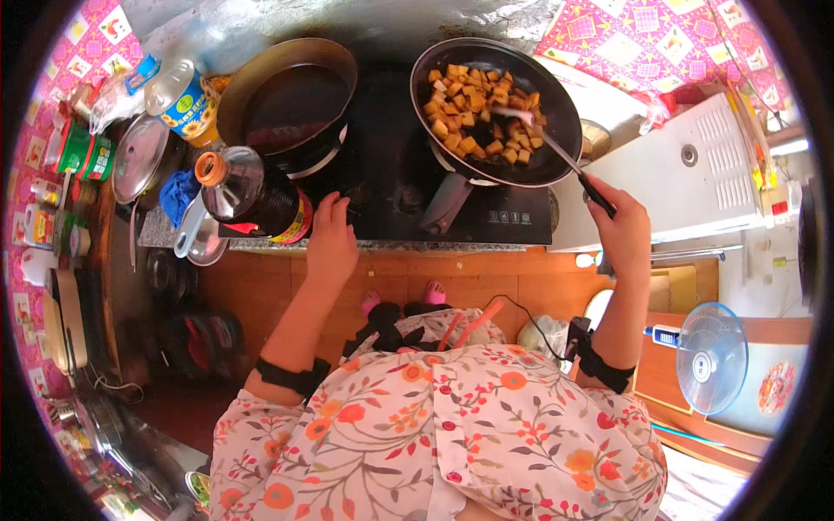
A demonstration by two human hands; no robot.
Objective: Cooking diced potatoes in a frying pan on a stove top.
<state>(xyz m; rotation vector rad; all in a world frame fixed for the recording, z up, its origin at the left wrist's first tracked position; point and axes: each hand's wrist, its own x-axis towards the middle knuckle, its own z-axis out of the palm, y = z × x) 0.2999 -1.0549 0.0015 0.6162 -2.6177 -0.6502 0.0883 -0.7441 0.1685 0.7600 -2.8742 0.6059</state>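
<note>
My right hand (619, 225) grips the black handle of a spatula (561, 151), whose blurred blade lies among browned food cubes (464, 98). The cubes sit in a dark frying pan (435, 144) on the right burner of a black gas stove (384, 117); its handle points toward me. My left hand (333, 244) is at the stove's front edge, fingertips beside the left control knob (356, 197). Whether they grip the knob is unclear. Just left of that hand stands a large bottle of dark liquid (251, 195) with an orange cap. Dark liquid fills part of a wok (296, 98) on the left burner.
A sunflower oil bottle (182, 104), a lidded pot (140, 159), a blue cloth (177, 195) and a ladle (190, 228) crowd the left side. At right are a white sink drainboard (651, 176) and, lower down, a blue fan (711, 358).
</note>
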